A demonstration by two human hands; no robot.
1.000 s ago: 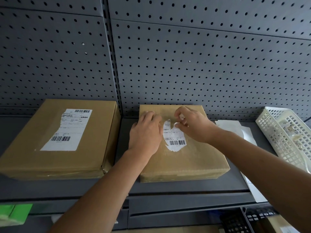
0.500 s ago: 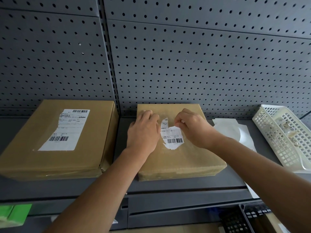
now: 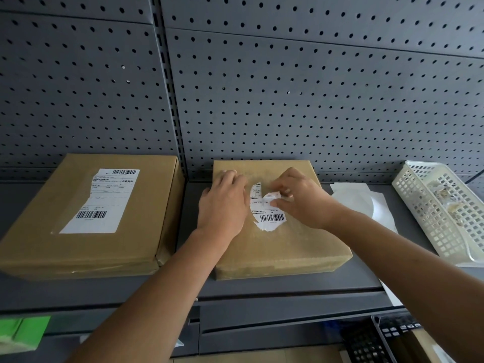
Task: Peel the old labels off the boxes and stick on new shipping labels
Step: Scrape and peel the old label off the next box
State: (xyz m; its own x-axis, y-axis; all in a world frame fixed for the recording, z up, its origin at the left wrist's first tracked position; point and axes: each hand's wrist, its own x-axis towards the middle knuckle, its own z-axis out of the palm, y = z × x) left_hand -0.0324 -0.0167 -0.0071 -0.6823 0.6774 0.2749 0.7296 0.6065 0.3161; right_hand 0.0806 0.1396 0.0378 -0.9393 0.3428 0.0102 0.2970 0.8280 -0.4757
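Peeling under way on the box [image 3: 288, 247] at the middle of the shelf [image 3: 288, 286].
The left hand [image 3: 225, 205] presses down on the lid with loose fingers, likely to stop the box sliding. The right hand [image 3: 303, 200] pinches a lifted flap of the torn old label [image 3: 269, 218], ready to pull it free. Count: two boxes, one label each. The second box [image 3: 65, 252], toward the shelf's left end, keeps its label [image 3: 104, 200] nearly whole. One white basket [image 3: 419, 205] sits at the right end, at least two white sheets [image 3: 351, 203] beside it.

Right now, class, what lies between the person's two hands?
In the head view, the torn old label lies between the left hand and the right hand, stuck to the box; the right hand pinches its lifted flap.
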